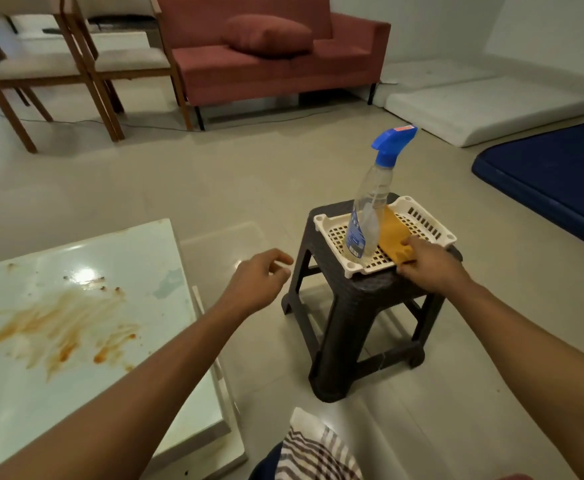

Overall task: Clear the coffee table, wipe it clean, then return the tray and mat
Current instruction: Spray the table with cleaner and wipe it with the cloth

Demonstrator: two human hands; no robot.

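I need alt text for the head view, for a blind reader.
A person's right hand grips an orange cloth in a white basket tray on a dark stool, beside a spray bottle; the left hand hovers open near a stained coffee table.

Tabletop (86, 306) at 8 o'clock: glossy, smooth, pale, light glare; orange-brown smears (58, 327) dull on it. Stool (363, 306) at centre-right: dark plastic, woven-texture, matt. Basket (425, 220) on stool: white plastic, perforated, slight sheen. Spray bottle (370, 209): clear smooth plastic, blue plastic trigger head. Cloth (392, 233) in basket: mustard fabric, soft, matt. Floor (214, 188): glossy tile. Sofa (273, 57) at 12 o'clock: red fabric, matt. Chairs (41, 71) at 10 o'clock: wood frames.
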